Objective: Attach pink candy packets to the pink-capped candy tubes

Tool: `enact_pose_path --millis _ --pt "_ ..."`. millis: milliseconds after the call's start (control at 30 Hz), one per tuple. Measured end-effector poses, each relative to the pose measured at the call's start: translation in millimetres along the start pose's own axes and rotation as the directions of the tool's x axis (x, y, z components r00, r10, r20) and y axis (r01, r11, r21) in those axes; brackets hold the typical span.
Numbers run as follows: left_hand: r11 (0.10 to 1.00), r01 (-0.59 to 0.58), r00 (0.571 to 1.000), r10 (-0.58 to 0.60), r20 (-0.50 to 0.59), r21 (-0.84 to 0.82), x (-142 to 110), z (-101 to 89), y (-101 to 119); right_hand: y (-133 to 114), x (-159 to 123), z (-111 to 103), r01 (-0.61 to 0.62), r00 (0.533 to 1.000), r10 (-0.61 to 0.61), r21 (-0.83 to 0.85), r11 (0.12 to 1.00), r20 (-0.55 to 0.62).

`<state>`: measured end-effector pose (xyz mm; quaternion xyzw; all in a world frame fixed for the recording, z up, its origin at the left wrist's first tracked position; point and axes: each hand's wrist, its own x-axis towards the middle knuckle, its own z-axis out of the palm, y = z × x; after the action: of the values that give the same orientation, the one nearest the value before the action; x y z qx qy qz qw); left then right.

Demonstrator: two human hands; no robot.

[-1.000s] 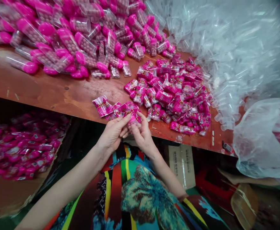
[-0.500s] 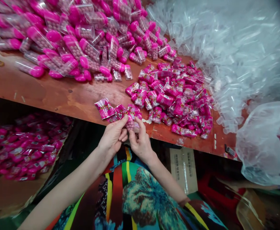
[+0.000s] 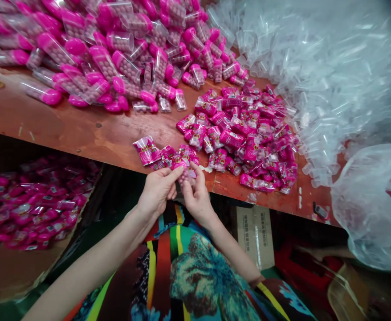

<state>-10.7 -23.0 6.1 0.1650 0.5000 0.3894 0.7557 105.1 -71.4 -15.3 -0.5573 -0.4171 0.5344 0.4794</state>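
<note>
We have a small clear plastic tube with a bright pink cap (image 3: 184, 177), pale pink beads inside, held between both hands at the table's near edge. Left hand (image 3: 156, 189) pinches the cap end, thumb on top, other fingers curled under. Right hand (image 3: 197, 196) grips the beaded end between thumb and index finger. Hands close together, wrists below the edge; forearms come up from the lower corners.

Just beyond the fingers we see flat, shiny pink printed wrappers (image 3: 147, 150) on the reddish-brown wooden table (image 3: 115, 140); we cannot tell if the tube touches one. Right of these, a heap of pink wrapped packets (image 3: 249, 142), clear tube ends showing in some. Farther back, left: big pile of pink-capped tubes filled with beads (image 3: 125, 64), lying every which way. Back right: large mound of clear plastic tubes (image 3: 319, 89). At the right edge, a translucent plastic bag (image 3: 372, 209), something pink inside. Lower left, below table level: open brown cardboard box (image 3: 10, 281) holding many more pink packets (image 3: 38, 205). Under the table, a printed cardboard carton (image 3: 255, 238).
</note>
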Motion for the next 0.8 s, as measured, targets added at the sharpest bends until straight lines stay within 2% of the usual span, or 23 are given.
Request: enact_pose_path --millis 67,100,167,267,333,400,467,567,633,667,733,800 --pt "0.999 0.031 0.999 -0.030 0.023 -0.021 0 -0.6 -2 -1 -1 -2 0.024 1.000 -0.022 -0.080 0.997 0.016" --pt "0.998 0.050 0.997 -0.049 0.052 -0.034 0 -1.2 -2 -1 -2 -3 0.006 0.999 -0.004 -0.063 0.998 0.032" --pt "0.995 0.082 0.991 -0.076 0.108 -0.055 2 -3.0 -2 -3 -1 -3 -0.079 0.994 0.074 0.072 0.994 0.076" --pt "0.993 0.092 0.984 -0.080 0.158 -0.072 3 -5.7 -2 -5 1 0 -0.238 0.968 0.199 0.320 0.917 0.152" --pt "0.994 0.091 0.979 -0.077 0.186 -0.066 3 -6.9 -2 -5 2 1 -0.286 0.956 0.233 0.383 0.878 0.181" --pt "0.994 0.097 0.973 -0.084 0.215 -0.052 3 -7.4 -1 -3 3 0 -0.270 0.959 0.218 0.358 0.894 0.181" --pt "0.992 0.118 0.968 -0.104 0.230 -0.045 4 -7.0 1 -1 2 -2 -0.194 0.976 0.159 0.266 0.944 0.149" --pt "0.989 0.128 0.971 -0.109 0.214 -0.074 8 -5.1 4 2 0 -7 -0.052 0.995 0.051 0.007 0.999 0.087" --pt "0.987 0.117 0.978 -0.095 0.188 -0.110 12 -3.6 4 1 -1 -9 0.006 0.997 0.005 -0.148 0.989 0.074" --pt "0.985 0.118 0.978 -0.094 0.184 -0.122 13 -3.0 2 0 -2 -9 0.013 0.997 0.000 -0.174 0.985 0.076" --pt "0.983 0.132 0.973 -0.104 0.205 -0.129 14 -2.1 -1 -3 -2 -7 -0.019 0.997 0.026 -0.094 0.995 0.074" --pt "0.985 0.136 0.963 -0.106 0.246 -0.109 12 -1.5 -3 -7 0 -5 -0.108 0.991 0.100 0.092 0.990 0.090"
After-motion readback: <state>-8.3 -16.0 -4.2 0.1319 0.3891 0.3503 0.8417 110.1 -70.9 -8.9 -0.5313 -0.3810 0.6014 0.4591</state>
